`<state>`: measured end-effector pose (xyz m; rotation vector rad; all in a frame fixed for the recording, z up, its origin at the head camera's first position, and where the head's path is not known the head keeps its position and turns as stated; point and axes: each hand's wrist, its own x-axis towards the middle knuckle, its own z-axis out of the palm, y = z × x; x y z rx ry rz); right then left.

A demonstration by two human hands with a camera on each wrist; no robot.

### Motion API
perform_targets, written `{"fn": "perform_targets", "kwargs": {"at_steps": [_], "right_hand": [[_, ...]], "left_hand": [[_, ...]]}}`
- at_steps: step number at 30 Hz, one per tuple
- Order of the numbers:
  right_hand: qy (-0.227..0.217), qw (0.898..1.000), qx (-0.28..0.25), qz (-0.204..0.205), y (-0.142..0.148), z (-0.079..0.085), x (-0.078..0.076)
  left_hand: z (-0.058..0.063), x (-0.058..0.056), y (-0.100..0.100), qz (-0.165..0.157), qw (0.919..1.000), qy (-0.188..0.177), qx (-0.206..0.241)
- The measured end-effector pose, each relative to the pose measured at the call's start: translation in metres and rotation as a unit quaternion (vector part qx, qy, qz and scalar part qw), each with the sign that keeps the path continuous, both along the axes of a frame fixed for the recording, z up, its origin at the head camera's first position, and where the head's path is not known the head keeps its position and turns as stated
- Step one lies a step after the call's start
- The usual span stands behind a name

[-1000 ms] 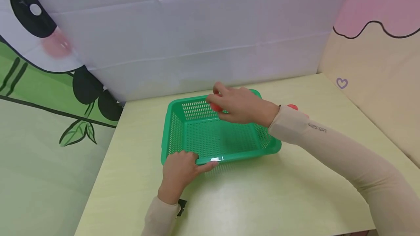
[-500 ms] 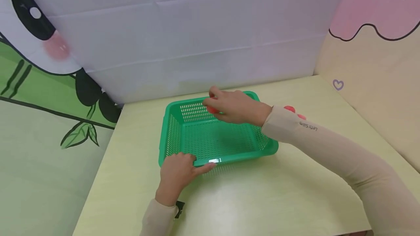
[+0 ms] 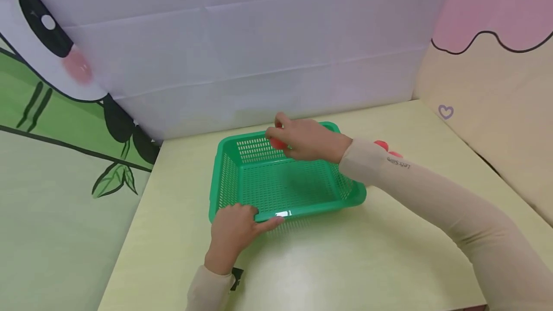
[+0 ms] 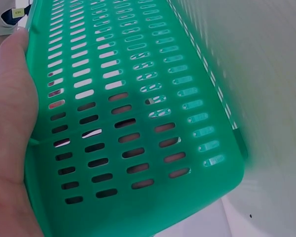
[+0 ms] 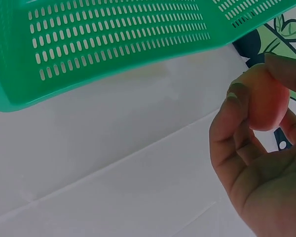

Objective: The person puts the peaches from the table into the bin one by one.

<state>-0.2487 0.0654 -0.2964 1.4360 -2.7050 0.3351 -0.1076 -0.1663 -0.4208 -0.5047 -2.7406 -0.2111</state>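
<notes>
A green plastic basket [image 3: 302,210] with slotted walls sits on the table; its visible floor is bare. My left hand [image 3: 233,229] grips the near rim toward the left corner, thumb stretched along the edge and fingers over the rim. In the left wrist view the same hand [image 4: 12,98] lies along the slotted outer wall. Over the basket's far side, my right hand [image 3: 308,139] pinches a round red fruit [image 3: 278,143] with a yellowish tinge. In the right wrist view thumb and fingers close round this fruit [image 5: 267,98], apart from the basket.
Two more red round things, one a red piece [image 3: 381,145], lie on the table right of the basket, partly behind the right sleeve. A white cloth wall [image 3: 268,47] stands behind the pale table [image 3: 328,263], with printed cloth at both sides.
The right hand, still holding the red fruit over the basket, has shifted slightly left. The left hand keeps its grip on the rim. The head view has moved a little.
</notes>
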Motion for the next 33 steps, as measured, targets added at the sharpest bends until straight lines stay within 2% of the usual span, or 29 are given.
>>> {"fn": "perform_targets", "kwargs": {"at_steps": [4,9,16,20,25,28,33], "right_hand": [[-0.014,1.000,-0.003,0.010,-0.005,0.003,-0.006],[-0.033,0.999,0.005,0.023,-0.020,0.007,-0.007],[-0.089,0.996,-0.009,0.017,-0.035,0.006,-0.010],[-0.119,0.993,-0.021,0.015,-0.043,0.003,-0.016],[-0.120,0.993,-0.003,0.020,-0.058,-0.004,-0.020],[-0.119,0.993,0.012,0.023,-0.066,-0.008,-0.022],[-0.144,0.989,0.031,0.014,-0.077,-0.015,-0.024]], "left_hand": [[0.001,0.000,-0.001,-0.005,1.0000,-0.001,-0.005],[0.002,0.003,-0.004,-0.008,0.9998,0.015,0.004],[0.005,0.006,-0.004,-0.005,0.9997,0.026,0.001],[0.003,0.006,-0.007,0.000,0.9998,0.020,-0.002],[0.002,0.009,-0.012,0.013,0.9999,0.003,-0.005],[0.002,0.011,-0.013,0.017,0.9998,0.009,-0.005],[0.002,0.011,-0.014,0.015,0.9997,0.021,-0.002]]}}
